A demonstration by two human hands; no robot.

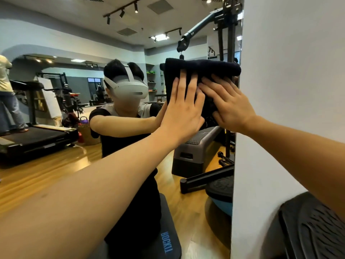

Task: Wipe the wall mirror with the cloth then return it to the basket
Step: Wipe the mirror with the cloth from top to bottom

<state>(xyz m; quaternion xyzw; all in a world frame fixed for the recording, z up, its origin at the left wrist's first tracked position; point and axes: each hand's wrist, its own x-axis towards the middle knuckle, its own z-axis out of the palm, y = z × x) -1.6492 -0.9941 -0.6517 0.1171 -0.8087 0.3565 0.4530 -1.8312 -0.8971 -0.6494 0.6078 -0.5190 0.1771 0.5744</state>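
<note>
A dark navy cloth (203,68) is spread flat against the wall mirror (74,113), high up near the mirror's right edge. My left hand (183,111) presses on the cloth's left part with straight, spread fingers. My right hand (229,105) presses on its right part, fingers straight, beside the mirror's edge. Both arms reach forward and up. The cloth's lower part is hidden behind my hands. In the mirror, a woven basket (87,134) with a purple item shows on the floor behind me.
A white wall (291,90) adjoins the mirror on the right. A black ribbed dome (313,230) sits at the lower right. The mirror reflects a treadmill (35,137), a grey step platform (194,146), a cable machine, another person at far left, and wooden flooring.
</note>
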